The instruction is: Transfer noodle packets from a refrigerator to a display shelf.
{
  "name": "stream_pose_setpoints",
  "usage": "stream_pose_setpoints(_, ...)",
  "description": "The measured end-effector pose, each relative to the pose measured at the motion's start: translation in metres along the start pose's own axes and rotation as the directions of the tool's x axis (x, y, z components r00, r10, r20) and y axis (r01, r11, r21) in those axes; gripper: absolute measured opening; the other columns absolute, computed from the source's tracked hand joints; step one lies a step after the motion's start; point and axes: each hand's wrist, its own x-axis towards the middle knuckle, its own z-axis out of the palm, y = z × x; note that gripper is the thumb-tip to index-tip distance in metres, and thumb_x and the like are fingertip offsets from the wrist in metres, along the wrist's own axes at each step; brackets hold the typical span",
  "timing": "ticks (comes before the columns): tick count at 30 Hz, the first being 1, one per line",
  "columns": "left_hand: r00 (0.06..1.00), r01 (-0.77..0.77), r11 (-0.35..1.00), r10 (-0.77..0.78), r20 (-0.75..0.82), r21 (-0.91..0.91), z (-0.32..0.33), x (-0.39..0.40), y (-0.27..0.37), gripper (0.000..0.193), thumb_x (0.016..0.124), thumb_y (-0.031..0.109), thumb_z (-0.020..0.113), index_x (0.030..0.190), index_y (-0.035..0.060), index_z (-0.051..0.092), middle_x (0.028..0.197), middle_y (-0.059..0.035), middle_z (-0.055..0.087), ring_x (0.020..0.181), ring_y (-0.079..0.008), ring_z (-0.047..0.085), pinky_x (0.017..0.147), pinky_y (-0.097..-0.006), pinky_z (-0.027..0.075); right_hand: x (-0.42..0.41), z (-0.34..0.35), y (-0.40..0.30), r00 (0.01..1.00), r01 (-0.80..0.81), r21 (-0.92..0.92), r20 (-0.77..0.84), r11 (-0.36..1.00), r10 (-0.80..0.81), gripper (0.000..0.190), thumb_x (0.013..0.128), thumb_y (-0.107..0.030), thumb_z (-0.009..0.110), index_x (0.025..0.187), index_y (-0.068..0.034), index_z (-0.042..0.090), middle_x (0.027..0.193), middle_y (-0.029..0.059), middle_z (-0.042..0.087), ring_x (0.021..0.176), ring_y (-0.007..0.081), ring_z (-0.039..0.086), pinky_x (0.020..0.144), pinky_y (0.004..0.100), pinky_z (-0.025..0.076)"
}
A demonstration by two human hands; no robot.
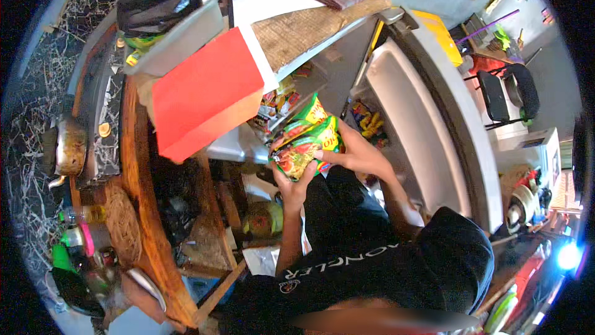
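In the middle of the head view, my left hand (294, 191) and my right hand (355, 151) hold green and yellow packets of instant noodles (300, 149) between them. At least two packets overlap, with pictures of food on their fronts. My left hand grips the lower left edge, and my right hand closes on the right side with its thumb over the front. Just beyond the packets lie other small, colourful snack packets (279, 102), low down beside a red box or folded card (209, 93).
A grey tub (186, 37) with a black plastic bag (153, 0) stands at the upper left. A wooden board edge (144, 195) runs down the left. On the right are a long pale tray-like panel (413, 116), a yellow object (439, 35) and a black chair (492, 95).
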Motion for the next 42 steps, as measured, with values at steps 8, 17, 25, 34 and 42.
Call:
stream_pose_setpoints(8, 0.999, 0.048, 0.998, -0.047, -0.018, 0.033, 0.014, -0.014, 0.145, 0.074, 0.069, 0.000, 0.071, 0.131, 0.0008, 0.029, 0.122, -0.0133, 0.045, 0.110, -0.0218, 0.048, 0.097, -0.0354, 0.038, -0.019, -0.042, -0.157, 0.908, -0.292, -0.215, 0.243, 0.932, 0.341, 0.076, 0.080, -0.034, 0.069, 0.138, -0.004, 0.030, 0.123, 0.0184, 0.051, 0.109, 0.0214, 0.052, 0.093, 0.0348, 0.042)
stream_pose_setpoints(17, 0.976, -0.012, 0.994, 0.036, -0.213, 0.112, 0.021, -0.004, 0.236, 0.068, 0.073, 0.003, 0.070, 0.128, 0.0008, 0.032, 0.118, -0.0107, 0.048, 0.105, -0.0174, 0.051, 0.092, -0.0306, 0.041, -0.068, -0.143, -0.138, 0.956, -0.169, -0.088, -0.256, 0.982, 0.142, 0.049, 0.084, -0.017, 0.065, 0.127, -0.003, 0.047, 0.112, 0.0079, 0.061, 0.098, 0.0153, 0.058, 0.085, 0.0305, 0.047)
stream_pose_setpoints(25, 0.978, -0.061, 0.983, 0.094, -0.188, 0.173, 0.055, -0.026, 0.231, 0.068, 0.073, 0.001, 0.070, 0.129, 0.0022, 0.032, 0.120, -0.0099, 0.046, 0.109, -0.0169, 0.047, 0.094, -0.0305, 0.038, -0.106, -0.152, -0.102, 0.973, -0.177, 0.286, -0.095, 0.942, 0.211, 0.034, 0.088, -0.013, 0.059, 0.119, -0.001, 0.054, 0.111, 0.0094, 0.062, 0.103, 0.0152, 0.056, 0.090, 0.0289, 0.043)
stream_pose_setpoints(34, 0.988, -0.008, 0.992, 0.027, -0.154, 0.124, 0.148, -0.079, 0.210, 0.071, 0.072, 0.001, 0.068, 0.132, 0.0027, 0.030, 0.121, -0.0109, 0.048, 0.109, -0.0189, 0.050, 0.095, -0.0319, 0.038, -0.114, -0.109, -0.123, 0.999, -0.023, 0.539, 0.050, 0.842, -0.005, 0.053, 0.092, -0.034, 0.047, 0.131, 0.002, 0.037, 0.121, 0.0148, 0.051, 0.107, 0.0199, 0.052, 0.093, 0.0335, 0.040)
stream_pose_setpoints(42, 0.979, -0.183, 0.946, 0.199, -0.033, 0.268, 0.196, -0.097, 0.215, 0.073, 0.071, 0.004, 0.074, 0.129, 0.0012, 0.030, 0.129, -0.0159, 0.037, 0.118, -0.0248, 0.043, 0.100, -0.0370, 0.037, -0.125, -0.133, -0.159, 0.986, -0.098, 0.447, 0.165, 0.889, 0.026, 0.076, 0.076, -0.012, 0.074, 0.133, 0.002, 0.027, 0.122, 0.0116, 0.047, 0.115, 0.0165, 0.043, 0.099, 0.0303, 0.035)
